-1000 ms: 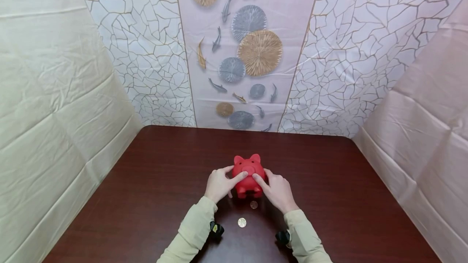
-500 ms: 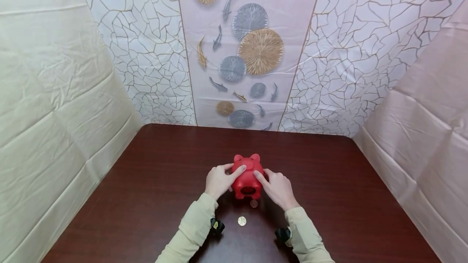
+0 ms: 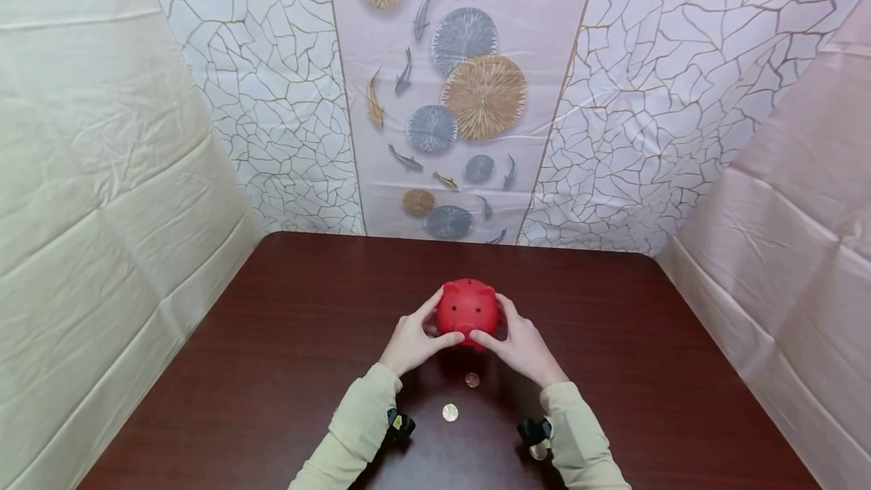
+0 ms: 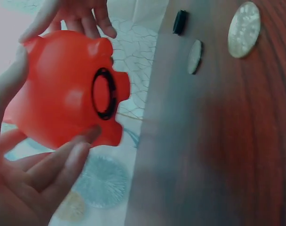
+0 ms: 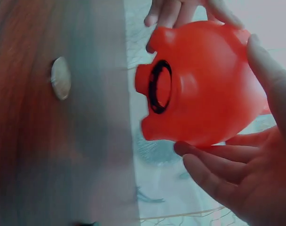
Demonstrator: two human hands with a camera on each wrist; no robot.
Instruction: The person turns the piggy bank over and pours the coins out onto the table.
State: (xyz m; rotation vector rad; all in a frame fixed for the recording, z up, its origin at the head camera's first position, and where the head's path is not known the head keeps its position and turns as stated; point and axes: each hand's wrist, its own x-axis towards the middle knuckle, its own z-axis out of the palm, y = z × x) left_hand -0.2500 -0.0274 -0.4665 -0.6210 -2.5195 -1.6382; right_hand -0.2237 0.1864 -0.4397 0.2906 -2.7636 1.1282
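Between both hands is a red piggy bank (image 3: 468,305), tipped forward in the head view so its eyes and the top of its head face up. My left hand (image 3: 411,340) grips its left side, thumb at the snout; my right hand (image 3: 525,345) grips the other side, the two thumbs nearly meeting. Both wrist views show the bank raised over the table, with a black-rimmed round hole (image 5: 160,86) in its belly between the stubby feet. A copper-coloured coin (image 3: 472,379) lies just in front of it, and a brighter coin (image 3: 450,413) nearer to me.
Another coin (image 3: 538,451) lies beside the right wrist camera (image 3: 534,432), partly covered. The dark wood table (image 3: 327,301) ends at a patterned cloth (image 3: 449,134) behind, with plain cloth walls (image 3: 782,248) on both sides.
The piggy bank has rocked, first tipping back to show its belly hole, then forward with its snout down. Both hands turned with it. The coin by the right wrist shows more.
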